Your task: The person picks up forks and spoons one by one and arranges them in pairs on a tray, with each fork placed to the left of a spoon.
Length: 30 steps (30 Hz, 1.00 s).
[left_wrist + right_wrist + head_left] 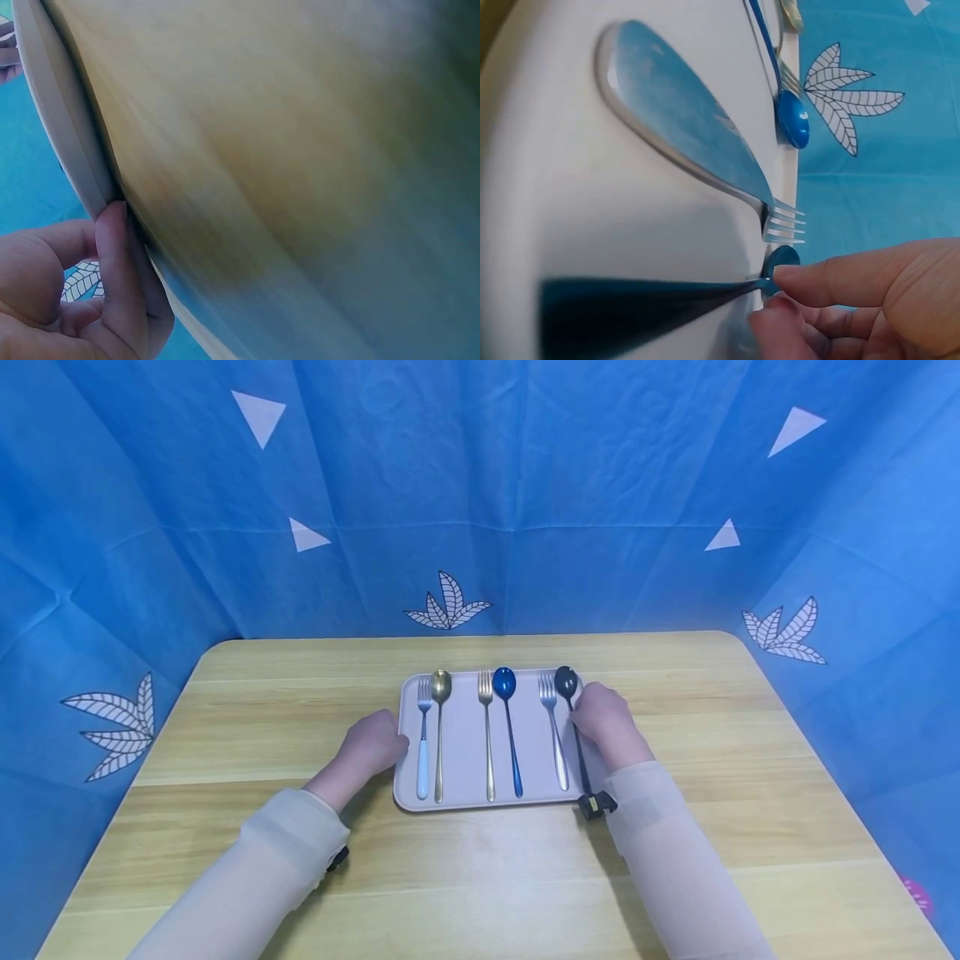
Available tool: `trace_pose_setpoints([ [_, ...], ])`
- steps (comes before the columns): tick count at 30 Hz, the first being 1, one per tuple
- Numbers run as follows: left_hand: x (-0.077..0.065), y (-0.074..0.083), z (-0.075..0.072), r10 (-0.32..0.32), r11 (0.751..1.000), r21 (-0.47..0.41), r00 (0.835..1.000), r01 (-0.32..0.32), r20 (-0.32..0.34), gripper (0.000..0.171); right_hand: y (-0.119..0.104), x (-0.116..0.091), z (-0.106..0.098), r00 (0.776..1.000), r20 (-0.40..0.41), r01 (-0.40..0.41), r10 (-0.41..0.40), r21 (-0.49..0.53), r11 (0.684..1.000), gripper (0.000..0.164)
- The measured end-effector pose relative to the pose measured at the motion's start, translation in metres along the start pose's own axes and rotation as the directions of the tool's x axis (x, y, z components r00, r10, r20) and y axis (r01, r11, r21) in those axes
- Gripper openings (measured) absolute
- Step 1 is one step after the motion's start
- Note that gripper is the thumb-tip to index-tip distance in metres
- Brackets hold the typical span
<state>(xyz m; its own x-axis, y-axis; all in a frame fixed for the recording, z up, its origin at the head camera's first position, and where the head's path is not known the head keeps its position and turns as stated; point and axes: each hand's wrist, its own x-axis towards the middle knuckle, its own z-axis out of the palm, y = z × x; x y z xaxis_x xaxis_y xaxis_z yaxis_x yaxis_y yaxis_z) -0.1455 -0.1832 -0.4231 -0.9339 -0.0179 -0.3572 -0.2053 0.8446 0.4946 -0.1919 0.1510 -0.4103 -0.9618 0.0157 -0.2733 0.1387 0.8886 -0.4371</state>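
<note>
A pale pinkish tray (462,752) lies on the table, carrying several forks and spoons side by side. At its left rim my left hand (373,743) holds the edge; in the left wrist view the fingers (116,262) meet the tray rim (64,120). Over the right side, my right hand (603,718) pinches a black spoon (579,747) at the neck, just below its bowl. The right wrist view shows thumb and finger at that neck, the black handle (645,300) lying along the tray. Beside it is a silver fork (553,727).
Left of the silver fork lie a blue spoon (512,731), a gold fork (488,735), a gold spoon (439,735) and a fork with a light-blue handle (423,752). Blue patterned cloth (510,485) hangs behind and beside the wooden table (480,877).
</note>
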Motion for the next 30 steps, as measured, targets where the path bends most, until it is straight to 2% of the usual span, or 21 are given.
trace_pose_setpoints([
  [7, 0.000, 0.000, 0.000, -0.006, 1.000, -0.009, 1.000, 0.006, -0.001, 0.010, 0.006, -0.004, -0.010, 1.000, -0.025, 0.015, -0.014, 0.005, 1.000, 0.019],
  [13, 0.000, 0.000, 0.000, -0.017, 1.000, -0.013, 1.000, 0.017, 0.007, 0.013, 0.016, -0.006, -0.018, 1.000, 0.007, -0.004, 0.004, 0.036, 0.999, 0.015],
  [20, 0.000, 0.000, 0.001, -0.015, 1.000, -0.011, 1.000, 0.016, 0.009, 0.012, 0.024, -0.006, -0.016, 0.998, 0.049, -0.036, 0.034, 0.045, 0.998, 0.014],
  [30, 0.001, -0.002, 0.000, -0.019, 1.000, -0.019, 1.000, 0.019, 0.011, 0.011, 0.024, -0.005, -0.011, 0.998, 0.056, -0.046, 0.043, 0.053, 0.998, 0.012],
])
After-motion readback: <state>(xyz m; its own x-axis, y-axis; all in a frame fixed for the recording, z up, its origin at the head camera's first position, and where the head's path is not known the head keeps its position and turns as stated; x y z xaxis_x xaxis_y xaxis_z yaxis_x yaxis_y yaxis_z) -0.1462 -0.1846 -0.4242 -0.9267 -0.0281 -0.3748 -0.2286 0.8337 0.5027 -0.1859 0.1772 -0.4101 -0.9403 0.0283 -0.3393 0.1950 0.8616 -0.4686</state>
